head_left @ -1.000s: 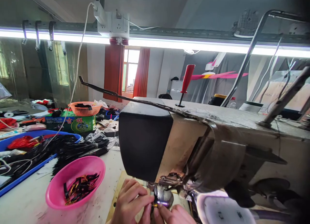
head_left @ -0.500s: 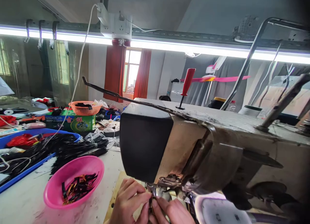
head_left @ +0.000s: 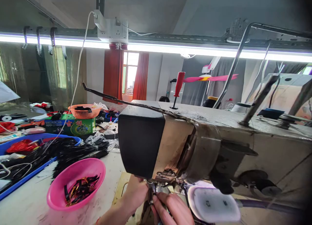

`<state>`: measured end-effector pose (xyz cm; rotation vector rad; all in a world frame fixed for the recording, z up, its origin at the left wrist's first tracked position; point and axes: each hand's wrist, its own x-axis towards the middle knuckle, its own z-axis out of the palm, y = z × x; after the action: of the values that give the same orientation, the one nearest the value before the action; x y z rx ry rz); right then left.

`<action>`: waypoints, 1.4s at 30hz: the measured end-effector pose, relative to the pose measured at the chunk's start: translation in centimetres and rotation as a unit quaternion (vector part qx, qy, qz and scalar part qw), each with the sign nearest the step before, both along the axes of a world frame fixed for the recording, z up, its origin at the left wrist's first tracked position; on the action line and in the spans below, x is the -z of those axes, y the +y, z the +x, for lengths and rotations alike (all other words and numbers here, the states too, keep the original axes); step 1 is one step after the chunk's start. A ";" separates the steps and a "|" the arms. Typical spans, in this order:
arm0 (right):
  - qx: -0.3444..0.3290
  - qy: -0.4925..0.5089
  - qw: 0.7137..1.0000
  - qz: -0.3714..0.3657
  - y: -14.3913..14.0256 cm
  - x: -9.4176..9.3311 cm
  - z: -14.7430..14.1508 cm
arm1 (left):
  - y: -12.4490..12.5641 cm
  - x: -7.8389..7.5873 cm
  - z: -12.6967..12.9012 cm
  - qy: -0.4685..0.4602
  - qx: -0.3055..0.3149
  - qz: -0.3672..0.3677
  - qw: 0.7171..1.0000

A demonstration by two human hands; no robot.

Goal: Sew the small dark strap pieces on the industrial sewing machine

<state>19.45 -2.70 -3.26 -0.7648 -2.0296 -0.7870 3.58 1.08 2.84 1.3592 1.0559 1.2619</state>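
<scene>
A worn sewing machine (head_left: 185, 143) fills the middle, its black-faced head toward me. Under the head, my left hand (head_left: 133, 194) reaches to the presser foot and needle (head_left: 152, 189), fingers curled close beside it. My right hand (head_left: 172, 207) sits just right of it, fingertips pinched at the same spot. Both hands seem to pinch a small dark piece there, but the machine head hides it. A pink bowl (head_left: 58, 199) of short black and gold strips stands left of my hands.
A blue tray (head_left: 73, 140) with bundles of black strips (head_left: 80, 150) lies at the left. Behind it are a green box (head_left: 73, 126) and an orange basket (head_left: 84, 112). A red-handled screwdriver (head_left: 177, 88) stands on the machine. A white lamp head (head_left: 212, 205) glows right of my hands.
The view has shifted, showing more of my left forearm. My left hand has slid further under the machine head, and my right fingers have moved up to the needle area.
</scene>
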 end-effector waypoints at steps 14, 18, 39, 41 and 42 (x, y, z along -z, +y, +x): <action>0.055 0.007 0.979 -0.194 -0.9 -0.8 1.9 | -1.8 0.3 -2.7 0.055 0.049 -0.025 0.997; 0.054 -0.010 0.977 -0.208 -0.9 -1.3 1.7 | -1.4 -0.1 -2.2 0.031 0.079 -0.075 0.994; -0.010 0.082 0.980 -0.183 -0.5 -1.3 2.3 | -1.2 -0.7 -2.4 -0.019 0.118 -0.112 0.987; -0.036 0.101 0.977 -0.185 -0.1 -1.0 2.5 | -1.1 -0.7 -2.4 -0.021 0.121 -0.110 0.986; -0.049 0.108 0.976 -0.184 0.0 -1.0 2.6 | -1.0 -0.6 -2.4 -0.022 0.121 -0.110 0.986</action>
<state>22.03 -2.71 -2.23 -0.9049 -2.0186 -0.2574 1.17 0.04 3.46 1.2430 0.9388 0.9636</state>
